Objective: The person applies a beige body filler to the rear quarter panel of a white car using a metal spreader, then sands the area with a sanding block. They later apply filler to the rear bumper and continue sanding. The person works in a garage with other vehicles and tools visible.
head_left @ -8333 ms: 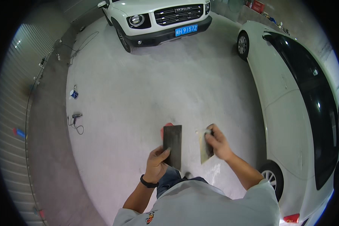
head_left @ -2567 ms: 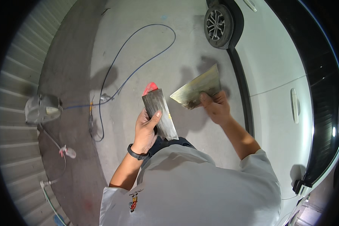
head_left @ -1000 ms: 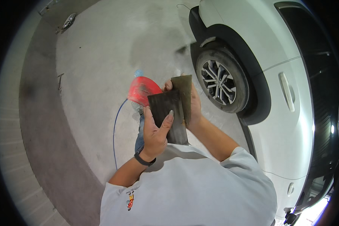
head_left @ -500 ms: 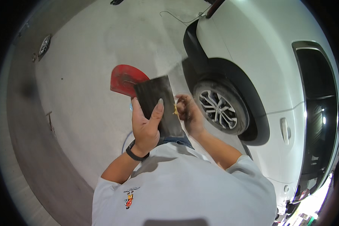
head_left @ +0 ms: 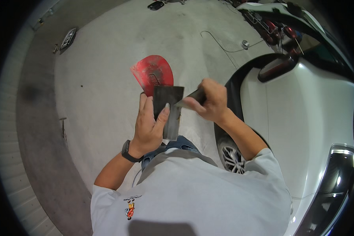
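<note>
My left hand (head_left: 147, 126) is closed round a dark, flat rectangular plate (head_left: 169, 95), its thumb lying across the face. Beyond it, held by the same hand, a red rounded plastic spreader (head_left: 155, 69) with grey smears sticks out. A little yellowish paste shows at the plate's right edge. Gripped in my right hand (head_left: 214, 100) is a dark, thin-bladed spreader (head_left: 198, 95), its tip at or very near the plate's right side. Whether the two touch is hard to tell.
On the right stands a white car (head_left: 303, 118) with its wheel (head_left: 231, 158) close to my right elbow. A thin cable (head_left: 220, 45) runs over the grey floor (head_left: 106, 78) to a small round metal item (head_left: 245, 44). Loose parts lie farther off at the left.
The view has shifted toward the car's front. My right hand has risen from beside the plate's edge, and a dark spreader now shows in it. The red spreader has turned more upright.
</note>
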Demonstrator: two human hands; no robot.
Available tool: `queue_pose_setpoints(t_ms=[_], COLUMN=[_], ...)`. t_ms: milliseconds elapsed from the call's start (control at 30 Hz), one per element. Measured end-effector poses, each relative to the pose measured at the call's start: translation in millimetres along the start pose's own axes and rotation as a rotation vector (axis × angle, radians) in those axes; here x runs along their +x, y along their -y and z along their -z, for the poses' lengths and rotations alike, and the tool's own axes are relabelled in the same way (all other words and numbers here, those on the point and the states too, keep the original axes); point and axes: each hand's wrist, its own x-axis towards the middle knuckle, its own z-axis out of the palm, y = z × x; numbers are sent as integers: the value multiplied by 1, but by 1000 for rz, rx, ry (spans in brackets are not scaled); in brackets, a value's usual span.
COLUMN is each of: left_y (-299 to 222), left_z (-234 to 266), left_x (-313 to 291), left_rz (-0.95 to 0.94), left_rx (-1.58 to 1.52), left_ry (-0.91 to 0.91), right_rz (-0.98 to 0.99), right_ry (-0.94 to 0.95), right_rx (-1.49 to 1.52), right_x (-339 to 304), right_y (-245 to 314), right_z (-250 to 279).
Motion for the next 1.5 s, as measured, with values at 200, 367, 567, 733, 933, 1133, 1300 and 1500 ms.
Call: queue_pose_setpoints(t_ms=[200, 367, 567, 733, 933, 1133, 1300, 1500], left_y=[68, 95, 106, 127, 121, 122, 163, 167], left_z=[86, 95, 101, 145, 136, 134, 131, 133], left_x=[132, 126, 122, 144, 161, 201, 295, 405], left_rz=[83, 223, 178, 151, 103, 99, 183, 450], left_rx=[-208, -552, -106, -67, -168, -221, -206, -660], left_ry=[-257, -261, -247, -50, 140, 375, 451, 84], right_rz=[351, 542, 268, 0, -439, -1132, -1083, -1057], right_ry=[40, 68, 239, 241, 98, 113, 444, 157], right_rx=[139, -97, -142, -266, -18, 929, 1058, 1484], right_x=[123, 127, 100, 157, 159, 178, 259, 354], right_y=[-26, -46, -23, -26, -61, -114, -174, -271], right_z=[-93, -129, -124, -148, -129, -128, -191, -187])
